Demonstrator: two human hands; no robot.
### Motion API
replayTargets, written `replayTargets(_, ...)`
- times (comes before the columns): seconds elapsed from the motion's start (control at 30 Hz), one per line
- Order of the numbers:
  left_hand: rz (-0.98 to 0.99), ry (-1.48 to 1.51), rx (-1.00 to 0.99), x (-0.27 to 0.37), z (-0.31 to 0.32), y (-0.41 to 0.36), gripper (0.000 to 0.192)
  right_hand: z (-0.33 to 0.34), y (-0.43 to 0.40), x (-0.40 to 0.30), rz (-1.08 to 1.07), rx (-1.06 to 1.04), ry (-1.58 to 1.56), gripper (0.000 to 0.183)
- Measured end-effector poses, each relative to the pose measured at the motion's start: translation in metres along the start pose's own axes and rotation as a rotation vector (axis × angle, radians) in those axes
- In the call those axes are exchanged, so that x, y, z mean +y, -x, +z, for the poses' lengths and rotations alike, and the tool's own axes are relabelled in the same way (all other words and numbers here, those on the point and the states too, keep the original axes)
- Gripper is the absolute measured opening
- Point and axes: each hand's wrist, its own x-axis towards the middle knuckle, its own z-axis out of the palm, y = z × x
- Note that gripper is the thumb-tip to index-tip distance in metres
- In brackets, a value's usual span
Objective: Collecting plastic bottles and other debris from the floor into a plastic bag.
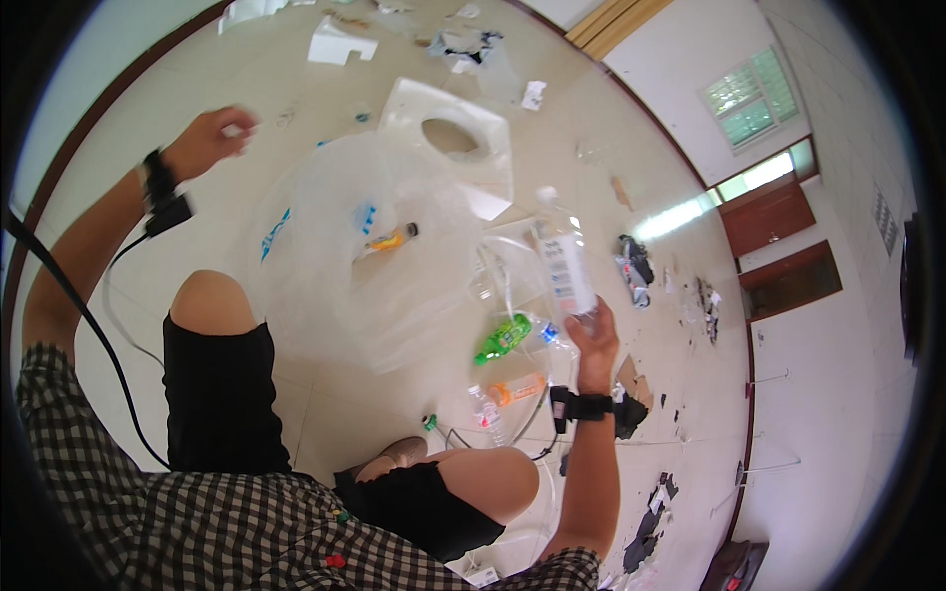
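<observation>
My right hand [596,343] grips the lower end of a clear plastic bottle with a white cap [563,258], held up over the floor. Raised at the left, my left hand [214,140] has its fingers partly curled, slightly blurred; whether it pinches something small and white cannot be told. Between the hands lies a large translucent plastic bag [325,295], with an orange-labelled bottle [392,240] in or on it. Below my right hand are a green plastic bottle [504,338], an orange bottle [517,388] and a clear bottle with a red-and-white label [485,415].
A white foam packing piece with a round hole [488,129] lies beyond the bag. Crumpled plastic packaging [634,272], torn cardboard [634,380] and black scraps [644,535] are scattered at the right. A black cable [89,318] crosses at my left, and my knees flank the near floor.
</observation>
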Motion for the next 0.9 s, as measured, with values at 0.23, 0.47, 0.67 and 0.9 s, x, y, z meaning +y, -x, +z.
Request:
replayTargets(0.23,-0.047,0.611,-0.304,0.195,0.118,-0.079,0.053,0.046,0.007,-0.052,-0.127,-0.142,-0.212,0.061)
replayTargets(0.47,-0.168,0.885,-0.469,0.221,0.176,-0.053,0.059,0.089,0.025,-0.035,0.116,-0.249,-0.804,0.062)
replayTargets(0.67,-0.189,0.870,-0.415,0.215,0.203,-0.028,0.058,0.106,0.033,-0.031,0.234,-0.364,-0.703,0.067)
replayTargets(0.9,-0.174,0.679,-0.607,0.179,0.208,-0.024,0.058,0.099,0.025,-0.020,0.124,-0.350,-0.482,0.062)
